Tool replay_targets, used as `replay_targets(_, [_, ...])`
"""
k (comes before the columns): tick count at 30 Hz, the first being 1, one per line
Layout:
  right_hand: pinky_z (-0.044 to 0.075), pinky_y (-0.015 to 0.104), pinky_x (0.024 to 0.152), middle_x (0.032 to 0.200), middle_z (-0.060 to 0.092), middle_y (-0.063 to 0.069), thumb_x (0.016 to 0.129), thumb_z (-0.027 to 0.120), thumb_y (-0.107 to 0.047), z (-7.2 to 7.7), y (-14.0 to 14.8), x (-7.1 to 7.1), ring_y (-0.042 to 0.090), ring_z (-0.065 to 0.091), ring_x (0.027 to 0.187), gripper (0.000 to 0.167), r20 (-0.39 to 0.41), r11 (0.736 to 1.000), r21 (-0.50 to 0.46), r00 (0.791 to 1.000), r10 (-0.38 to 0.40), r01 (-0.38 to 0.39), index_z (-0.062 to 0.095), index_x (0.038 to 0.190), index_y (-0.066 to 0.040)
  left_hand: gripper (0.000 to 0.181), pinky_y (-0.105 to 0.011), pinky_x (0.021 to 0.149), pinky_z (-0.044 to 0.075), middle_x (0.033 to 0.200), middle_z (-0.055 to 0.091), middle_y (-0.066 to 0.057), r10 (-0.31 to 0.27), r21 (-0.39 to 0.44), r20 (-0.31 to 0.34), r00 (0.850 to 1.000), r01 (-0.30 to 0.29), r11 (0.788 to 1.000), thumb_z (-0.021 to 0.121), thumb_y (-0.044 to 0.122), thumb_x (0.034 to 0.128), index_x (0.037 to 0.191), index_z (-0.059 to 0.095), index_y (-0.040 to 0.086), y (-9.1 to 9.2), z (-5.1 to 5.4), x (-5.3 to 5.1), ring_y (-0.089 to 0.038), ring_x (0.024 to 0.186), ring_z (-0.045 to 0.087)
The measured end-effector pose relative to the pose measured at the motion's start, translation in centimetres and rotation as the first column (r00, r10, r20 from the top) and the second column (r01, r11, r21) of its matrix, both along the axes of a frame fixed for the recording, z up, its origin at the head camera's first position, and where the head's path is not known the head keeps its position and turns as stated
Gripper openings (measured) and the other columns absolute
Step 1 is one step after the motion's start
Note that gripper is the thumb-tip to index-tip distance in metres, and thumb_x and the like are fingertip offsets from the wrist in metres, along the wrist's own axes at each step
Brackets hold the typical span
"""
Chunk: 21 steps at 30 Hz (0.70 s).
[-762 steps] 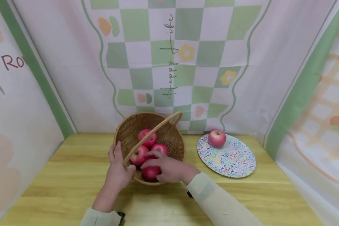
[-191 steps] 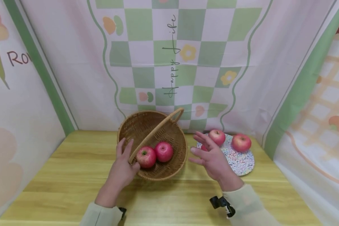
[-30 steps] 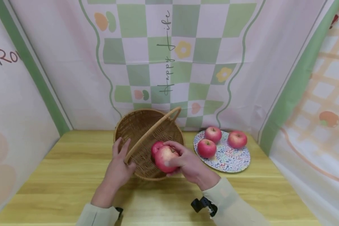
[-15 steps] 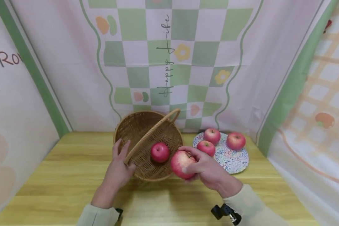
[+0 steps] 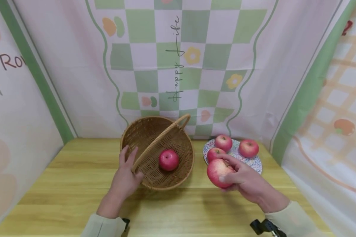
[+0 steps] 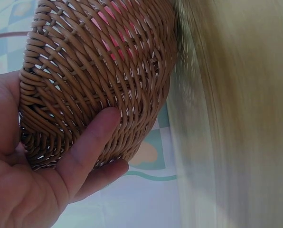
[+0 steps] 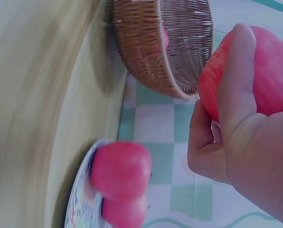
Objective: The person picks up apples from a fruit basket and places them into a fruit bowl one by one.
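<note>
My left hand (image 5: pixel 124 179) grips the near-left rim of a brown wicker basket (image 5: pixel 157 123), by the foot of its handle. In the left wrist view, fingers (image 6: pixel 96 137) lie along the basket's outer weave. One red apple (image 5: pixel 168 160) sits inside the basket. My right hand (image 5: pixel 246 179) holds a red-and-yellow apple (image 5: pixel 219 172) between thumb and fingers, raised in front of the patterned plate (image 5: pixel 256 164). On that plate lie three more apples: one at the back (image 5: pixel 223 143), one at the right (image 5: pixel 248 148), and one at the left (image 5: pixel 215 154), partly hidden by the held apple.
Basket and plate stand on a wooden table (image 5: pixel 62 184). Close behind them hangs a green-checked cloth (image 5: pixel 192 79). Curtains with printed fruit (image 5: pixel 344 126) close in the sides.
Over the last second my right hand has lifted an apple out of the basket and carried it right, to the plate's front. Earlier, more apples lay in the basket. My left hand stays put.
</note>
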State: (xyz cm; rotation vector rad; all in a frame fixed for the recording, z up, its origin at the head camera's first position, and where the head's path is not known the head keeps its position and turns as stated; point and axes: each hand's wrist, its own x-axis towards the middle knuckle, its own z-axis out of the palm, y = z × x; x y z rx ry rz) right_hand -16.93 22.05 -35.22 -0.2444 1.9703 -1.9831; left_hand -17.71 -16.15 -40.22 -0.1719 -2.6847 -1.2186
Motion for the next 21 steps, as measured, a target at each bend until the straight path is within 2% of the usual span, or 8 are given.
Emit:
replay_targets(2, [0.056,0.055,0.073,0.143,0.028,0.028,0.080,0.069,0.006,-0.1,0.8,0.2,0.038,0.061,0.098,0.077,-0.014,0.999,0.034,1.000,-0.025,0.026,0.041,0.149,-0.012,0.094,-0.027,0.046,0.043,0.164,-0.004,-0.006,0.001,-0.002,-0.001,1.000,-0.001,1.000,0.065,-0.003,0.0809,0.161,0.019,0.018,0.0,0.0,0.0,-0.013,0.050,0.043])
replay_targets(6, [0.055,0.056,0.075,0.140,0.031,0.029,0.080,0.074,0.004,-1.0,2.9,-0.1,0.035,0.063,0.092,0.079,-0.096,0.981,0.135,0.987,-0.128,0.140,0.038,0.148,-0.006,0.094,-0.027,0.046,0.044,0.164,-0.004,-0.006,0.001,0.000,0.004,1.000,-0.001,1.000,0.065,-0.003,0.0813,0.161,0.019,0.018,0.0,0.1,0.0,-0.013,0.050,0.043])
replay_targets(9, [0.056,0.054,0.075,0.139,0.033,0.031,0.079,0.078,0.001,-2.1,5.1,-1.2,0.031,0.064,0.091,0.081,-0.150,0.949,0.216,0.968,-0.202,0.231,0.037,0.148,-0.007,0.094,-0.027,0.046,0.044,0.165,-0.004,-0.007,0.001,0.005,0.005,1.000,-0.001,1.000,0.065,-0.003,0.0812,0.161,0.020,0.018,-0.1,0.0,0.1,-0.013,0.050,0.043])
replay_targets(11, [0.056,0.052,0.074,0.138,0.034,0.031,0.080,0.078,-0.001,-3.0,6.7,-2.2,0.028,0.064,0.091,0.082,-0.167,0.928,0.260,0.959,-0.228,0.266,0.035,0.149,-0.007,0.094,-0.027,0.046,0.044,0.165,-0.004,-0.006,0.002,0.007,0.003,1.000,-0.002,1.000,0.065,-0.003,0.0810,0.161,0.020,0.018,-0.1,0.0,0.1,-0.013,0.050,0.043])
replay_targets(16, [0.058,0.048,0.072,0.139,0.036,0.032,0.081,0.078,-0.006,-5.0,10.3,-4.4,0.023,0.063,0.090,0.084,-0.229,0.870,0.370,0.939,-0.255,0.327,0.033,0.152,-0.004,0.094,-0.027,0.046,0.044,0.164,-0.003,-0.007,0.000,0.006,-0.007,1.000,0.000,1.000,0.064,-0.003,0.0800,0.161,0.020,0.017,-0.1,0.1,0.1,-0.013,0.051,0.044])
replay_targets(20, [0.058,0.040,0.074,0.141,0.039,0.030,0.082,0.078,-0.010,-5.8,11.8,-5.5,0.028,0.057,0.103,0.087,-0.278,0.819,0.442,0.924,-0.262,0.365,0.030,0.154,0.000,0.095,-0.026,0.046,0.044,0.164,-0.003,-0.008,-0.005,0.004,-0.011,1.000,0.005,1.000,0.065,-0.003,0.0798,0.161,0.020,0.017,0.0,0.1,0.1,-0.013,0.051,0.044])
replay_targets(21, [0.057,0.037,0.075,0.140,0.041,0.031,0.082,0.079,-0.013,-5.9,12.0,-5.7,0.031,0.056,0.106,0.088,-0.300,0.796,0.475,0.920,-0.254,0.375,0.030,0.154,0.001,0.095,-0.026,0.046,0.044,0.164,-0.003,-0.008,-0.005,0.003,-0.012,1.000,0.005,1.000,0.065,-0.003,0.0799,0.161,0.020,0.017,0.0,0.1,0.1,-0.012,0.051,0.045])
